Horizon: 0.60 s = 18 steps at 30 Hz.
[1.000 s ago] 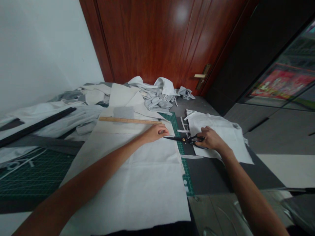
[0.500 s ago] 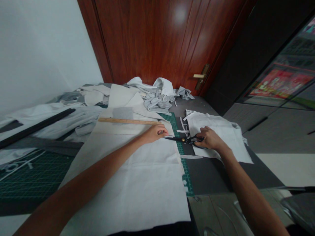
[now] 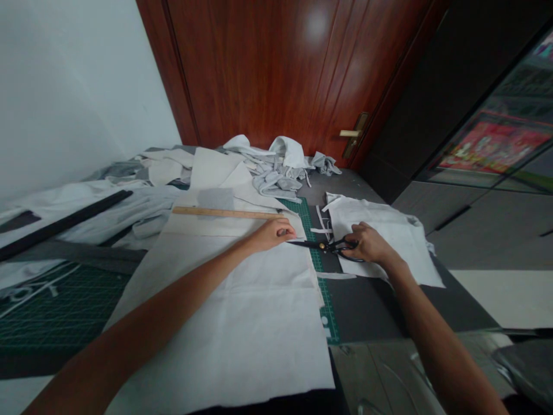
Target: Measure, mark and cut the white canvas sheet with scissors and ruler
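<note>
Black-handled scissors [image 3: 322, 246] are in my right hand [image 3: 366, 241], with fingers through the handle loops. Their dark blades point left, at the right edge of a large white cloth [image 3: 259, 311]. My left hand [image 3: 276, 232] pinches the cloth's edge just beyond the blade tips. A wooden ruler [image 3: 224, 213] lies across the cloth's upper part, its right end behind my left hand. Beige pattern-like pieces [image 3: 216, 170] rest above the ruler, along with a small grey patch [image 3: 216, 199].
A green cutting mat [image 3: 329, 314] shows under the cloth. White folded fabric [image 3: 384, 230] and thin strips [image 3: 334, 276] lie to the right. Crumpled grey and white scraps [image 3: 279, 178] sit by the wooden door [image 3: 259, 69]. A black bar [image 3: 64, 225] crosses fabric at left.
</note>
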Each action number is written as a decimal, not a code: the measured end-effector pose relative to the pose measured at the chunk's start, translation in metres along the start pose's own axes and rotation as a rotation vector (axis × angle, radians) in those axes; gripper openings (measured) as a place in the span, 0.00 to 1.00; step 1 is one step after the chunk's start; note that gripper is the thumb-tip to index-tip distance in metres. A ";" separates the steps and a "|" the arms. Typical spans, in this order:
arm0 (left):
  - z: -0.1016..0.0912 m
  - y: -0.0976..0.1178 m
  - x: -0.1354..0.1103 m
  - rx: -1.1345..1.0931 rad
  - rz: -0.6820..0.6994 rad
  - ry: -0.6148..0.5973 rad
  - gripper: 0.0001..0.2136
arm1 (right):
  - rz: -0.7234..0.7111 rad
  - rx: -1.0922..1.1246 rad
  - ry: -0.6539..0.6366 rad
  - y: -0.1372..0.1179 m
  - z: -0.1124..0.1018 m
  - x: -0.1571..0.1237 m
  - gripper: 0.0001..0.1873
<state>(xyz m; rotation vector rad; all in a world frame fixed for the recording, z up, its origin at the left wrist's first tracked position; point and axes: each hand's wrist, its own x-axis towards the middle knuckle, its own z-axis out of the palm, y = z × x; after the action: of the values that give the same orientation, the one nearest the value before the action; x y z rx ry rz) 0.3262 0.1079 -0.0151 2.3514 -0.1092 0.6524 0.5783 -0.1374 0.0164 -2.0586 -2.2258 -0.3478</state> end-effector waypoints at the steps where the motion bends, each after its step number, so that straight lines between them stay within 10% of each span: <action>1: 0.000 0.000 0.000 -0.002 -0.003 0.001 0.25 | -0.004 0.000 0.004 0.000 0.000 0.000 0.15; 18: 0.000 -0.001 -0.001 -0.019 -0.003 0.009 0.23 | -0.001 -0.020 -0.011 -0.001 -0.001 0.000 0.15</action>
<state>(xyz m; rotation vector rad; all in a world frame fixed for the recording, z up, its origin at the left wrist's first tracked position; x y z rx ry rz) 0.3259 0.1082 -0.0161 2.3296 -0.1078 0.6579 0.5773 -0.1373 0.0176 -2.0746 -2.2390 -0.3606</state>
